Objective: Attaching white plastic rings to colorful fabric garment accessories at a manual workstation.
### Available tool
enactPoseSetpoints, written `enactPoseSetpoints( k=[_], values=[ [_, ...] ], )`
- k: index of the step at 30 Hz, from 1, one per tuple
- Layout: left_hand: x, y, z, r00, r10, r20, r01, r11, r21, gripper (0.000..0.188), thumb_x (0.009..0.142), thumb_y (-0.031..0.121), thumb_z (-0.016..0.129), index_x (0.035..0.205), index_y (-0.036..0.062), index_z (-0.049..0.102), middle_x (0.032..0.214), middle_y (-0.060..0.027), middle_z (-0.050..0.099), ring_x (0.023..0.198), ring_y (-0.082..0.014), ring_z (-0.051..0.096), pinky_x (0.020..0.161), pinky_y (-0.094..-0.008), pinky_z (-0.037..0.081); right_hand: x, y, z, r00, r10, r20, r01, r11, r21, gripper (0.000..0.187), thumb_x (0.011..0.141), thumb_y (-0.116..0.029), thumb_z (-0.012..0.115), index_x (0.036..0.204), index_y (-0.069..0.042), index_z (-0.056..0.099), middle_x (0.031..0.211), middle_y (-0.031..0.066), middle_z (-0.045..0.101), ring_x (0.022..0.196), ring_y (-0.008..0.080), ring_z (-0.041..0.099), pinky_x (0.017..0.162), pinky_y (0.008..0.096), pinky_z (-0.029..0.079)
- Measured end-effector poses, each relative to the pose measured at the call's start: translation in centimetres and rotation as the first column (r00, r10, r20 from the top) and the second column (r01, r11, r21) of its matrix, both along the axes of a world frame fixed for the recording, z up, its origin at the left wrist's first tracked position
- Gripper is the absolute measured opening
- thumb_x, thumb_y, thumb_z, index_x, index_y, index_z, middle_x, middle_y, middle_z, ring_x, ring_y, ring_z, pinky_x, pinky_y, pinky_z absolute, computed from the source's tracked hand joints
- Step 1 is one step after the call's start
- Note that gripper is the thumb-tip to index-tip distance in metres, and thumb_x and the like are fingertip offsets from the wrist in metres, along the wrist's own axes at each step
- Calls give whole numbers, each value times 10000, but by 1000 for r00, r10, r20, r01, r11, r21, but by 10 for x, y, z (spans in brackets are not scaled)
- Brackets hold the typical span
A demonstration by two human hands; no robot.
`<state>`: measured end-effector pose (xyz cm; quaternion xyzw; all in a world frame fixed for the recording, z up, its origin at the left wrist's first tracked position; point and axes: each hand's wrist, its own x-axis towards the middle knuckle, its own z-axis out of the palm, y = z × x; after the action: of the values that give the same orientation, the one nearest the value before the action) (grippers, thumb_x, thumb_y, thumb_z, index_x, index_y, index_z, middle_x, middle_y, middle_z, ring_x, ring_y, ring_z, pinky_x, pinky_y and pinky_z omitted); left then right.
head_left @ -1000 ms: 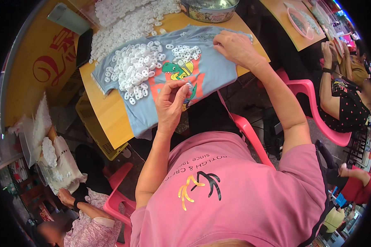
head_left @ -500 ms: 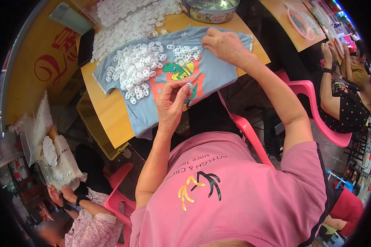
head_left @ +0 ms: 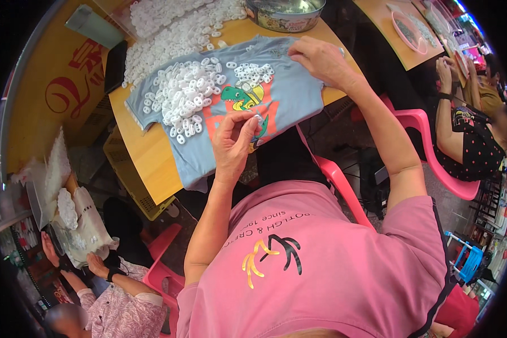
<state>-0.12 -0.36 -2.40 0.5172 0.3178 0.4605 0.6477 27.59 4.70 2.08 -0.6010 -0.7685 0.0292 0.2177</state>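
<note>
My left hand (head_left: 232, 143) is closed in a pinch in front of the printed picture on a blue-grey T-shirt (head_left: 298, 93). A small whitish piece shows at its thumb and fingertip; its exact kind is too small to tell. My right hand (head_left: 322, 59) hovers low over the shirt's far right part, fingers bent and drawn together; whatever they hold is hidden. Beside its fingertips lie tiny dark bits (head_left: 278, 50). A large heap of white oval plastic pieces with two holes (head_left: 187, 90) rests on the shirt's left, and a smaller pile of smaller white pieces (head_left: 254, 72) sits above the print.
The shirt covers much of a wooden table (head_left: 146, 169). More white pieces (head_left: 174, 34) spread behind it, near a round tin (head_left: 285, 16), a dark phone (head_left: 116, 65) and a pale green box (head_left: 94, 26). Pink chairs (head_left: 343, 188) and other people at work are on both sides.
My right hand has shifted a little to the right, uncovering the tiny dark bits. My left hand keeps its pinch almost in place. At lower left, another person's hands have moved apart.
</note>
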Motion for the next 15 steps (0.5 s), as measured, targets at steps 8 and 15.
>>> enactPoseSetpoints(
  k=[8, 15],
  values=[
    [1, 0, 0, 1000, -3, -5, 3, 1000, 12, 131, 939, 62, 620, 1057, 6, 612, 899, -31, 639, 813, -88, 614, 748, -223, 486, -1, 0, -16, 999, 34, 39, -33, 999, -18, 107, 885, -192, 600, 909, -102, 652, 917, 87, 629, 864, 326, 632, 753, 421, 502],
    [0, 0, -2, 1000, -1, -14, 1, 1000, 27, 131, 940, 58, 617, 1060, 5, 610, 895, -31, 638, 812, -87, 611, 749, -222, 483, -10, -3, -19, 988, 44, 147, -52, 998, 46, 121, 874, -201, 611, 896, -83, 631, 908, 94, 623, 814, 322, 643, 693, 423, 518]
  ],
)
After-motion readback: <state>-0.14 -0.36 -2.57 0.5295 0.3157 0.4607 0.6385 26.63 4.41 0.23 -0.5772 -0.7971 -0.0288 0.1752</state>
